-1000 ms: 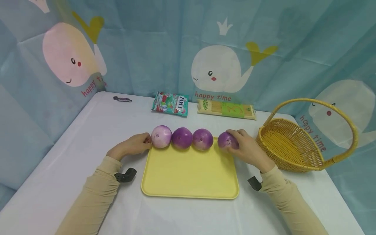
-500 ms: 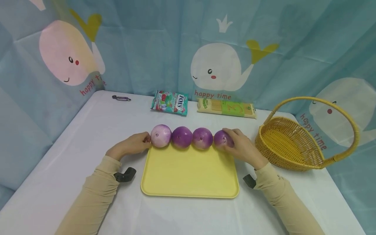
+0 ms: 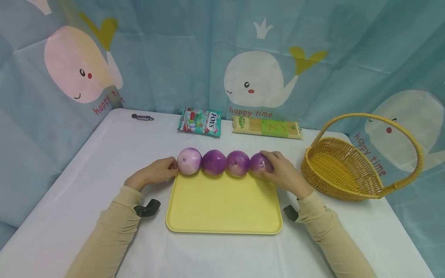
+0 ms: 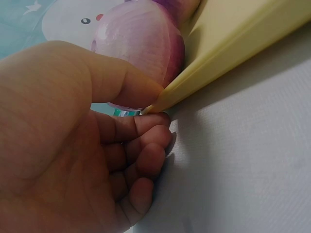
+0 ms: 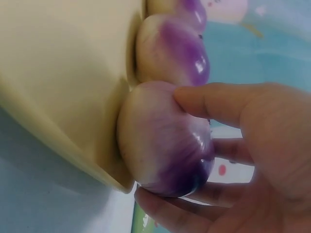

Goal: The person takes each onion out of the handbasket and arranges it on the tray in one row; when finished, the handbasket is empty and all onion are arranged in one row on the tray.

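Note:
Several purple onions stand in a row along the far edge of a yellow tray. The leftmost onion is paler than the others. At the tray's far left corner, my left hand pinches the rim between thumb and curled fingers, close to the pale onion; the left wrist view shows the thumb on the rim. My right hand holds the rightmost onion, thumb on one side and fingers round the other. That onion touches its neighbour in the row.
A yellow wicker basket with a tall handle stands to the right of the tray. Behind the onions lie a teal candy bag and a noodle pack. A small dark peeler-like tool is at the back left.
My right hand has moved left with the rightmost onion, closing the gap to the neighbouring onion. The left hand has kept its place at the tray corner.

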Demonstrator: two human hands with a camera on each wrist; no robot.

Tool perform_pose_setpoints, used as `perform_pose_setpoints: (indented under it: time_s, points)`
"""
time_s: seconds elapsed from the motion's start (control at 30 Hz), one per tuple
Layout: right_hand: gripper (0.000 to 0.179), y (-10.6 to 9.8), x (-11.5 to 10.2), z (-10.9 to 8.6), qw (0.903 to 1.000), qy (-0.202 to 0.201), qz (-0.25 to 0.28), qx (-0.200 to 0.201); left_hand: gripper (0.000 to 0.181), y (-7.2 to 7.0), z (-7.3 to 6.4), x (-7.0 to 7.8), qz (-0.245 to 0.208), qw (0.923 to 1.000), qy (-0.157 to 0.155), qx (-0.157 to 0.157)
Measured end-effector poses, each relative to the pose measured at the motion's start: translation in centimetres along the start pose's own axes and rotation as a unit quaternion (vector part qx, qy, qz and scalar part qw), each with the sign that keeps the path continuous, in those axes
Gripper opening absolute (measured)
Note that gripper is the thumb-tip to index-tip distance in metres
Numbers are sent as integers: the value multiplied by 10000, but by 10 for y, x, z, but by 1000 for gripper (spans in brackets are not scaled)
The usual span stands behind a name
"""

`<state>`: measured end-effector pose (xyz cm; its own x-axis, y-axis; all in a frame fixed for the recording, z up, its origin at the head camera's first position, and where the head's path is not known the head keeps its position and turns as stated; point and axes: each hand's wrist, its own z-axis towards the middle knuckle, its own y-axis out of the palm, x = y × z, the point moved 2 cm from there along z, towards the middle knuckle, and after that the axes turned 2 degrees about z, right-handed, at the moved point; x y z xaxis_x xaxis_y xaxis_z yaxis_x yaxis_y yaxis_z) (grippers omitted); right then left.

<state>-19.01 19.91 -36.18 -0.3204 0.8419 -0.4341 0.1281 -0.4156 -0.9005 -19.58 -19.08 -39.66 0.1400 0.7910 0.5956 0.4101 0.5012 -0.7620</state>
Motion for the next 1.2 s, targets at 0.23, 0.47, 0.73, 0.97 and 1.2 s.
perform_pose_setpoints:
  time_s: [0.23,0.47,0.73,0.97,1.2]
  points:
    - [69,0,0,1,10000,25,6,-60,16,0,0,1,41,10000,25,28]
    - [70,1,1,2,9999,27,55,-95,16,0,0,0,58,10000,59,52]
    - [73,-1,3,2,9999,133,39,-68,17,0,-1,0,66,9999,56,65]
    - [72,-5,2,1,9999,132,83,-37,19,0,1,-1,48,10000,-21,24]
    - [70,-3,3,1,10000,-56,31,52,19,1,2,-2,74,10000,-27,27]
